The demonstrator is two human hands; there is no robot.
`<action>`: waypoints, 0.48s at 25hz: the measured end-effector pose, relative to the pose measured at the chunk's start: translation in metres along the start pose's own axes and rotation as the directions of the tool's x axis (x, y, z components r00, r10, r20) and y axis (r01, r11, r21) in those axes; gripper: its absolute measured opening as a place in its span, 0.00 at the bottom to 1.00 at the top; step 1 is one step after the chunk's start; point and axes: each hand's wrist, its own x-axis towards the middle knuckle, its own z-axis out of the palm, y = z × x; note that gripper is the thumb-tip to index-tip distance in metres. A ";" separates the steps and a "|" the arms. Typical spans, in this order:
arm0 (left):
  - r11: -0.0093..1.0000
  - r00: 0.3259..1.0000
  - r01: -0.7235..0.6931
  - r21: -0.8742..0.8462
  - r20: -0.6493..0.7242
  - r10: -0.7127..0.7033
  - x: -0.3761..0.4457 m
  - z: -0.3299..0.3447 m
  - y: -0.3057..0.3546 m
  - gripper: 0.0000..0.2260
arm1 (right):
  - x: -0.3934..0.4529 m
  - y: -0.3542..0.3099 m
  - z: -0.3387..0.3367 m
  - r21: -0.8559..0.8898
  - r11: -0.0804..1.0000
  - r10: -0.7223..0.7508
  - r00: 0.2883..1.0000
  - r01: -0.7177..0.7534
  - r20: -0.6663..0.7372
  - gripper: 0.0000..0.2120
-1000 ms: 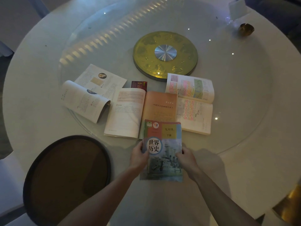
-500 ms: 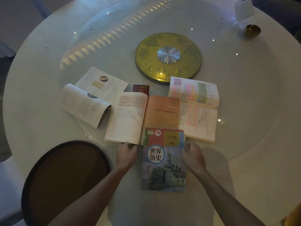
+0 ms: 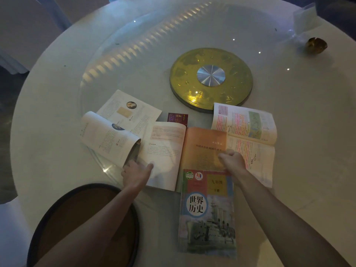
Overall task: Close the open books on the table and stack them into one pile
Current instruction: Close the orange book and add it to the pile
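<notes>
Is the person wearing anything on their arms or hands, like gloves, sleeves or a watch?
Nothing shows. Both forearms are bare all the way down to the bottom edge of the picture, with no sleeve in view. The left hand and right hand have no gloves, and no watch, bracelet or ring can be made out, though the dim light could hide something small.

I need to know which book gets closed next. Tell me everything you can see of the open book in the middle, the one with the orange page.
The middle open book lies flat and open on the glass, a white text page to the left and an orange page to the right. It looks like a paperback. The left hand rests on the white page's lower corner; the right hand pinches the orange page's right edge. The closed history book overlaps its near edge, and an open book lies on each side.
</notes>
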 end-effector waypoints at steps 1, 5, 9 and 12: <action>1.000 1.000 0.023 0.013 0.010 -0.023 0.003 0.000 0.003 0.40 | 0.002 -0.001 0.001 0.026 1.000 0.016 1.000 -0.015 -0.001 0.06; 0.991 0.991 0.105 -0.084 0.087 -0.098 0.023 0.001 -0.001 0.47 | 0.012 -0.001 0.004 0.089 0.993 0.071 0.997 -0.074 0.042 0.13; 0.916 0.968 0.167 -0.366 0.240 -0.080 0.026 -0.002 -0.003 0.27 | 0.014 -0.002 0.005 0.070 0.994 0.079 0.990 -0.087 0.116 0.17; 0.849 0.968 0.162 -0.504 0.246 -0.038 0.022 -0.007 -0.001 0.18 | 0.010 -0.003 0.001 -0.035 0.999 -0.030 0.991 0.035 0.131 0.13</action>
